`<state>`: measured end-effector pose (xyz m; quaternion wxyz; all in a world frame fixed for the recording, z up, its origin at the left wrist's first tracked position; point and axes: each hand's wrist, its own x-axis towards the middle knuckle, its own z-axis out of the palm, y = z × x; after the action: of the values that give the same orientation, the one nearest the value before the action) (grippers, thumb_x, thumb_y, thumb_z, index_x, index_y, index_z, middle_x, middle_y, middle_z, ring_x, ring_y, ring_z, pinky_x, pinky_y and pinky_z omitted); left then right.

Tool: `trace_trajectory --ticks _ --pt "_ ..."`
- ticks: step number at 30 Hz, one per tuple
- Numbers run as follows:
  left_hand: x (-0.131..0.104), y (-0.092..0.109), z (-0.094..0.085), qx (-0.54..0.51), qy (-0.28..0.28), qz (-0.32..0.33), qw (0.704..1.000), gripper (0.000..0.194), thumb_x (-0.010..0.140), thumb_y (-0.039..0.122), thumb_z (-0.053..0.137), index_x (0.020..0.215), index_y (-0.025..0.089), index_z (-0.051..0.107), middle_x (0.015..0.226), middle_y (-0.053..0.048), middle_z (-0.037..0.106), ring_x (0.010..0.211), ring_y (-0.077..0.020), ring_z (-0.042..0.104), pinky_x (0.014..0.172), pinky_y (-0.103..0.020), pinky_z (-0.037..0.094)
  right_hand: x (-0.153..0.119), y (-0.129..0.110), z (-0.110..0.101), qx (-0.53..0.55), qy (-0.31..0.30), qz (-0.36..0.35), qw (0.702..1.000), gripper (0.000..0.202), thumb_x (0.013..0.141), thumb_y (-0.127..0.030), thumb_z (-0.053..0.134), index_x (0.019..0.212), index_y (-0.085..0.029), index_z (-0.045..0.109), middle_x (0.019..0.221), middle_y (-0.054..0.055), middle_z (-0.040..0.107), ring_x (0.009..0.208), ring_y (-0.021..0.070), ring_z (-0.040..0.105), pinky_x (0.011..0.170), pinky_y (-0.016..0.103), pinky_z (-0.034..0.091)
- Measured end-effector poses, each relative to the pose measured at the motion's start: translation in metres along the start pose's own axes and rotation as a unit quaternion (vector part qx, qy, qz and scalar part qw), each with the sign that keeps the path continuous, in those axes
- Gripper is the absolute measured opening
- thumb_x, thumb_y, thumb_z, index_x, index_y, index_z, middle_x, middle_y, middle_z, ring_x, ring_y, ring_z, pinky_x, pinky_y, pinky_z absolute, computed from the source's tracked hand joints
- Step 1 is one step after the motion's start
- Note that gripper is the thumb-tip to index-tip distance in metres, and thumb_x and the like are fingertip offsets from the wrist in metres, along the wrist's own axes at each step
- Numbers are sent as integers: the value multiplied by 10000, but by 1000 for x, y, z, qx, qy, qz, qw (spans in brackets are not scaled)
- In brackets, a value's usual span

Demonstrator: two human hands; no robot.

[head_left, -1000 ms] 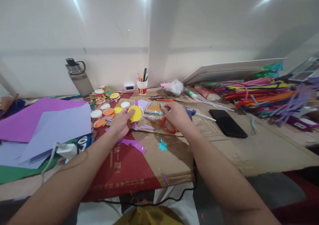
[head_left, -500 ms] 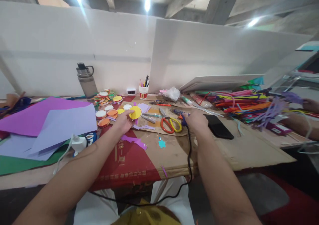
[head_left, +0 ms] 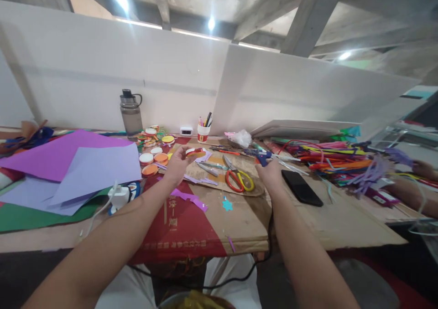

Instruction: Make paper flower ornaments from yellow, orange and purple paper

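Note:
My left hand [head_left: 177,167] pinches a small round disc [head_left: 195,152] by its edge, tilted so its red and white side faces me. My right hand [head_left: 270,174] is wrapped round a blue hot glue gun [head_left: 263,156]; its nozzle points left and its black cord hangs down over the table edge. Between the hands lie scissors [head_left: 238,180] with one red and one yellow handle. Several similar discs [head_left: 149,170], orange and white on top, sit left of my left hand. A turquoise flower cutout [head_left: 227,204] and purple paper scraps [head_left: 188,197] lie nearer to me.
Purple paper sheets [head_left: 97,174] and a white plug [head_left: 118,196] lie at left. A bottle [head_left: 131,117] and a pen cup [head_left: 203,133] stand at the back. A phone [head_left: 301,188] is right of my right hand, before piled pipe cleaners [head_left: 342,158]. Another person's arm [head_left: 407,193] reaches in at far right.
The disc in my left hand has turned from its yellow face to its edge. My right hand has raised the glue gun, which now shows more clearly. The camera view has shifted slightly.

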<state>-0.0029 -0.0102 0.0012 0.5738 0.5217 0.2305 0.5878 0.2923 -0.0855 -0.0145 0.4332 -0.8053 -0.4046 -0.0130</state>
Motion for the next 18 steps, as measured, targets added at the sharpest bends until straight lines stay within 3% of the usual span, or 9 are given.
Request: trace_trajectory --ticks 2,6,11,14,18 --pt "-1 0 -2 47 -20 29 998 251 664 159 758 864 184 609 909 -9 674 871 -136 626 814 -250 463 -1 -14 0 51 26 43 997 415 677 -282 590 1048 -97 602 777 82 650 662 205 591 622 311 468" --pt "-4 -1 -6 153 -36 107 982 154 733 178 704 859 188 617 1023 -65 686 989 -189 625 921 -331 448 -3 -48 2 146 -40 -7 988 220 687 -272 526 857 -152 595 614 1 571 577 172 540 581 298 444" --pt "-7 1 -10 262 -17 196 945 133 780 130 621 877 222 615 1072 -66 679 1074 -209 595 1019 -393 391 -13 -82 9 344 -177 -83 918 390 684 -338 620 1036 -190 538 798 -10 635 563 123 550 568 274 464" --pt "-8 2 -10 295 -4 214 931 182 756 75 599 852 230 611 1073 -61 675 1106 -217 580 1033 -404 383 -22 -84 16 386 -244 -97 884 400 727 -366 622 1079 -204 522 787 -15 637 582 120 539 556 257 443" --pt "-8 0 -9 321 12 219 921 233 733 29 580 842 232 613 1087 -61 672 1111 -223 573 1044 -412 376 -30 -72 22 353 -304 -87 880 376 730 -373 637 1045 -193 539 696 -30 605 565 120 504 541 251 415"
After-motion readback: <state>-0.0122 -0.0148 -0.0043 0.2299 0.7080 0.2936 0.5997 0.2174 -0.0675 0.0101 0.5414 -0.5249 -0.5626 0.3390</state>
